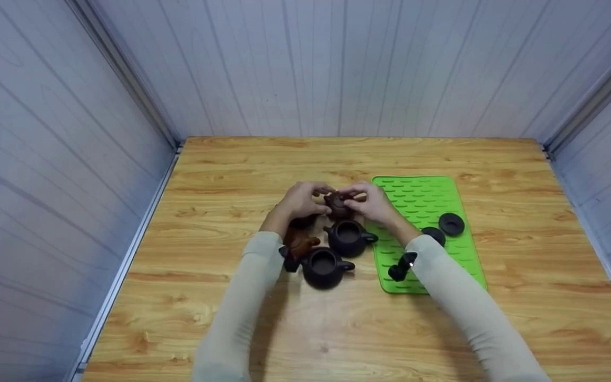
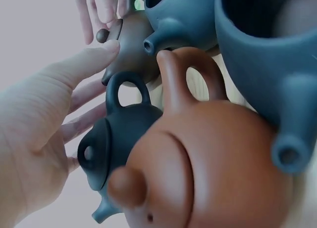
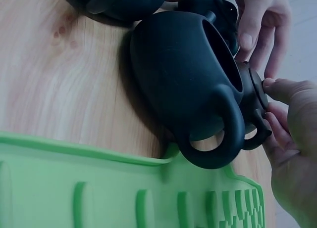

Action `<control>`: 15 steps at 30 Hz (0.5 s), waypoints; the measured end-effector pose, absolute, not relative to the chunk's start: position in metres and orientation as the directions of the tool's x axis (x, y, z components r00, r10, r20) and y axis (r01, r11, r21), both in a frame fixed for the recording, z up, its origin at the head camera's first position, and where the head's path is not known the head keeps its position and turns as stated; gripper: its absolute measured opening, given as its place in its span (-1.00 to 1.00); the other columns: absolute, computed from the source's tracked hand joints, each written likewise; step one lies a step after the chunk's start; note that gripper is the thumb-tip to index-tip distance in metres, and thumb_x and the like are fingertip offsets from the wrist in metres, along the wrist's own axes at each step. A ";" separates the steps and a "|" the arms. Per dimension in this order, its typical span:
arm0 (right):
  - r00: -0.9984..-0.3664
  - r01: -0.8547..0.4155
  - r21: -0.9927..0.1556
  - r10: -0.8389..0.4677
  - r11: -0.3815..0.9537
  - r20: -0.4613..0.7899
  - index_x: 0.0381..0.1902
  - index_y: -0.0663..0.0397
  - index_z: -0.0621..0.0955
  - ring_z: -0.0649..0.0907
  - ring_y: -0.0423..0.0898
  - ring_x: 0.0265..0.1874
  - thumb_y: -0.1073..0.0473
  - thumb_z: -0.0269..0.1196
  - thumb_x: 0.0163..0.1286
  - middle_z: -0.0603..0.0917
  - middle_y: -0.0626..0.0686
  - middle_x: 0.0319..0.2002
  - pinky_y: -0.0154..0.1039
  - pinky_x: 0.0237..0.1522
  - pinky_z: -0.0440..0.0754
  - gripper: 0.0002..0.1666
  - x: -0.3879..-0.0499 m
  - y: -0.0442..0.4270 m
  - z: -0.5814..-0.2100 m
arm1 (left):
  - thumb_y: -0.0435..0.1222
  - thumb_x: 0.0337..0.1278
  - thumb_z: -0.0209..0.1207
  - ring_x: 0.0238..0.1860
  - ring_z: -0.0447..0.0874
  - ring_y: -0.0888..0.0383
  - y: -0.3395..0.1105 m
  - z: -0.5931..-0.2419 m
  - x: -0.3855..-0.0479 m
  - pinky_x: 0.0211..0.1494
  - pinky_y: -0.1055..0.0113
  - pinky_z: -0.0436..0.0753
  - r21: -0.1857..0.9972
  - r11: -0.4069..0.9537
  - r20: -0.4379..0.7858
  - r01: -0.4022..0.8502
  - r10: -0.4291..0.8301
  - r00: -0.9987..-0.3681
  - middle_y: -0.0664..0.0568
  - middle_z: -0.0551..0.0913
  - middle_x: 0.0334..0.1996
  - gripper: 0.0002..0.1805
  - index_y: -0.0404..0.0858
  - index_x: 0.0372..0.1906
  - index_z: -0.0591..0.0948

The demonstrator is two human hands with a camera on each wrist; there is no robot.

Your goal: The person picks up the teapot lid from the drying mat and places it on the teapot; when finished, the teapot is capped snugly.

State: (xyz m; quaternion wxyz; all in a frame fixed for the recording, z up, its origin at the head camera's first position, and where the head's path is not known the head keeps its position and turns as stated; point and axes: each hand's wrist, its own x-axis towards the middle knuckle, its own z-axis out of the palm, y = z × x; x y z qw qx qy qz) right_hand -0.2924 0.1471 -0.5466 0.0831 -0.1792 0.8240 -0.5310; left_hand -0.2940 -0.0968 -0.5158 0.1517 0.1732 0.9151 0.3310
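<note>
A small dark brown teapot (image 1: 339, 206) with its lid on stands between both hands, at the far end of a cluster of teapots. My right hand (image 1: 374, 204) pinches it at the lid's edge and handle side with thumb and fingers. On the spout side, my left hand (image 1: 301, 199) reaches around with fingers loosely extended, its thumb (image 2: 106, 49) at the lid's edge. Near that hand are a small black lidded teapot (image 2: 131, 114) and a reddish-brown lidded teapot (image 2: 223, 154). Closer to the person stand two lidless black teapots, one (image 1: 345, 246) behind the other (image 1: 322, 278).
Right of the teapots lies a green ridged mat (image 1: 417, 199). It carries a round black lid (image 1: 451, 224) and another black lid (image 1: 434, 235), partly covered by the right forearm. A wooden table (image 1: 204, 318) holds everything, with pale panel walls (image 1: 311, 69) around it.
</note>
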 end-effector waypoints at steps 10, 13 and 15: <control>-0.919 -0.204 -0.907 -0.392 0.369 0.047 0.36 0.28 0.75 0.70 0.33 0.39 0.27 0.44 0.60 0.70 0.38 0.37 0.21 0.47 0.73 -0.56 -0.296 0.155 -0.545 | -0.24 0.47 0.49 0.51 0.68 -0.18 -0.106 -0.511 -0.273 0.51 -0.13 0.72 0.704 0.659 -0.050 0.265 0.418 -0.907 -0.08 0.70 0.52 -0.37 -0.07 0.57 0.64; -0.917 -0.202 -0.912 -0.396 0.357 0.048 0.36 0.29 0.75 0.69 0.34 0.39 0.26 0.44 0.60 0.70 0.39 0.37 0.25 0.48 0.72 -0.55 -0.296 0.156 -0.544 | -0.27 0.48 0.48 0.42 0.75 -0.19 -0.107 -0.509 -0.266 0.46 -0.14 0.74 0.719 0.638 -0.020 0.277 0.417 -0.909 -0.11 0.72 0.48 -0.37 -0.09 0.57 0.64; -0.915 -0.206 -0.912 -0.400 0.354 0.052 0.36 0.28 0.75 0.69 0.35 0.39 0.25 0.45 0.60 0.70 0.38 0.37 0.25 0.47 0.72 -0.55 -0.295 0.157 -0.544 | -0.27 0.48 0.47 0.35 0.79 -0.19 -0.108 -0.508 -0.261 0.41 -0.15 0.75 0.724 0.625 -0.002 0.291 0.424 -0.906 -0.15 0.73 0.44 -0.36 -0.10 0.58 0.62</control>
